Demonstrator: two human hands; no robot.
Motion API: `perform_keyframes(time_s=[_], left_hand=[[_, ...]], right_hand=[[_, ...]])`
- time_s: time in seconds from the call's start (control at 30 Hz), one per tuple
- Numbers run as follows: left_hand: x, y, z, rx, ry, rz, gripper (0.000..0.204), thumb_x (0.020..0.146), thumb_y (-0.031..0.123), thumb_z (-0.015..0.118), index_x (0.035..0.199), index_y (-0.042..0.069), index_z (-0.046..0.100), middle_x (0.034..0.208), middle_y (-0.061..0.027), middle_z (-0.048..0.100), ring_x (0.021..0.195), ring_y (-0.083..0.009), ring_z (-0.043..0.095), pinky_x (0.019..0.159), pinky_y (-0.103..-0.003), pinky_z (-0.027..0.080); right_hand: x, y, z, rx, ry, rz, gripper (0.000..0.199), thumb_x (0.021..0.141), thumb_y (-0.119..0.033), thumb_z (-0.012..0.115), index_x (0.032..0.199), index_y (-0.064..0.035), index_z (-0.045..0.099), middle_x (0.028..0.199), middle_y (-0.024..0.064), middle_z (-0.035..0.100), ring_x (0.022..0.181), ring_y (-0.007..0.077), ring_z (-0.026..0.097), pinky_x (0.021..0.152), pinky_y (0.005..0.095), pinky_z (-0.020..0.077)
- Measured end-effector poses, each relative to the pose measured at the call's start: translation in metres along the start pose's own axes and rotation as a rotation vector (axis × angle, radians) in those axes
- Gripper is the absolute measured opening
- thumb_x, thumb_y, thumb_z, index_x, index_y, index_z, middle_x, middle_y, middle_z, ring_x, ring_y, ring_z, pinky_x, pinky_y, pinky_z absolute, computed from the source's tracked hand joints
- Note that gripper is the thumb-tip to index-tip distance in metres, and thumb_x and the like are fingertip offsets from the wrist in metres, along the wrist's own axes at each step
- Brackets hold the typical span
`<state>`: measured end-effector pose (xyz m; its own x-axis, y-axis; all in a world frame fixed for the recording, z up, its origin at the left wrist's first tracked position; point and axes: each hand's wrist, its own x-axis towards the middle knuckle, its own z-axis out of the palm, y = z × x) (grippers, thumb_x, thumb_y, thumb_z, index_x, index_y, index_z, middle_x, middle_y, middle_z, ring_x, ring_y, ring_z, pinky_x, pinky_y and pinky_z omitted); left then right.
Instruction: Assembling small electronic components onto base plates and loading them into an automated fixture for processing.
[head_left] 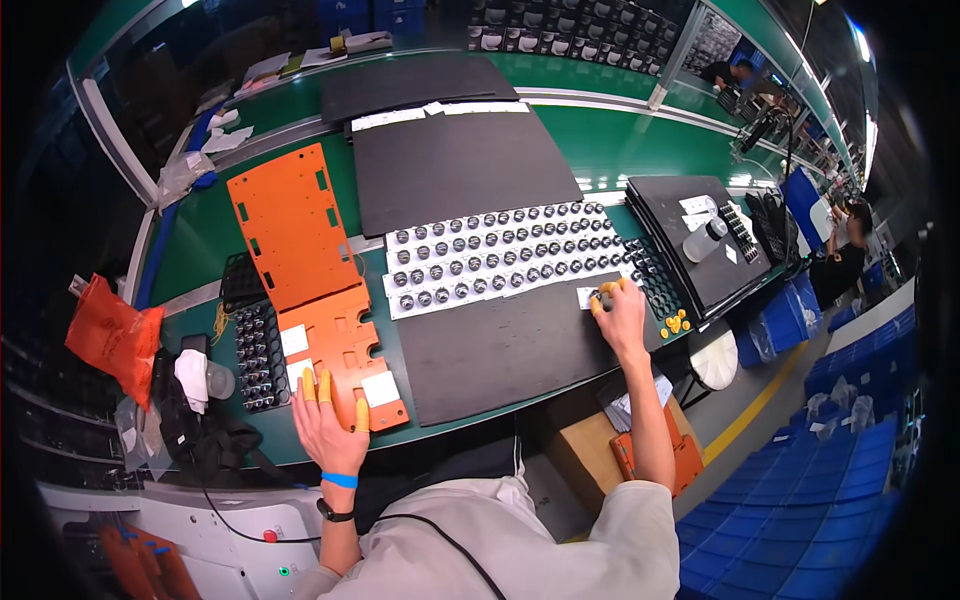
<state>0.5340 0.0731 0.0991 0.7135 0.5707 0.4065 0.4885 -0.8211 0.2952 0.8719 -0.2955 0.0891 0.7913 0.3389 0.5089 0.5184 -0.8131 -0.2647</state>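
Dark part (604, 297) half-hidden by right hand (622, 316)

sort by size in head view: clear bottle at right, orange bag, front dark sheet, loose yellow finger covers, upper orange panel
1. Front dark sheet
2. Upper orange panel
3. Orange bag
4. Clear bottle
5. Loose yellow finger covers

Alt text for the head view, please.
The right hand pinches a small dark part over a black mat, near four rows of round black parts. The left hand lies open at the near edge of an orange board bearing white cards.
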Motion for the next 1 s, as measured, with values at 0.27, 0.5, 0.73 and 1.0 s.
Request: perform_keyframes(time_s=[0.27, 0.5, 0.73, 1.0], left_hand=[[0.001, 0.0, 0.0, -0.003, -0.002, 0.0, 0.062, 0.089, 0.035, 0.07, 0.139, 0.001, 0.056, 0.15, -0.0216, 0.047, 0.142, -0.0387, 0.041, 0.12, -0.052, 0.028], [0.001, -0.001, 0.003, 0.003, 0.005, -0.005, 0.063, 0.089, 0.035, 0.07, 0.14, 0.002, 0.056, 0.151, -0.0217, 0.047, 0.142, -0.0387, 0.041, 0.12, -0.052, 0.029], [0.0, -0.001, 0.002, -0.002, 0.007, -0.006, 0.063, 0.088, 0.036, 0.071, 0.138, 0.001, 0.057, 0.151, -0.0222, 0.047, 0.142, -0.0389, 0.041, 0.12, -0.052, 0.029], [-0.001, -0.002, 0.003, -0.002, 0.004, 0.0, 0.063, 0.089, 0.036, 0.07, 0.138, 0.001, 0.057, 0.151, -0.022, 0.047, 0.143, -0.0385, 0.04, 0.12, -0.052, 0.028]], right_hand=[[0.018, 0.05, -0.014, -0.112, -0.019, 0.048, 0.028, 0.077, -0.015, 0.079, 0.102, -0.0055, 0.071, 0.101, 0.0121, 0.062, 0.102, 0.0316, 0.057, 0.092, 0.0435, 0.0422], [0.024, 0.062, -0.006, -0.162, -0.008, 0.068, 0.027, 0.078, -0.015, 0.079, 0.102, -0.005, 0.072, 0.101, 0.0131, 0.061, 0.104, 0.0319, 0.057, 0.092, 0.0436, 0.0419], [0.021, 0.064, 0.003, -0.204, 0.037, 0.147, 0.038, 0.079, -0.018, 0.079, 0.112, -0.003, 0.068, 0.105, 0.0147, 0.062, 0.106, 0.0329, 0.056, 0.093, 0.0444, 0.0428], [0.017, 0.079, 0.012, -0.213, 0.036, 0.212, 0.051, 0.084, -0.024, 0.077, 0.126, 0.0018, 0.063, 0.122, 0.0174, 0.06, 0.115, 0.0347, 0.055, 0.096, 0.0456, 0.0432]])
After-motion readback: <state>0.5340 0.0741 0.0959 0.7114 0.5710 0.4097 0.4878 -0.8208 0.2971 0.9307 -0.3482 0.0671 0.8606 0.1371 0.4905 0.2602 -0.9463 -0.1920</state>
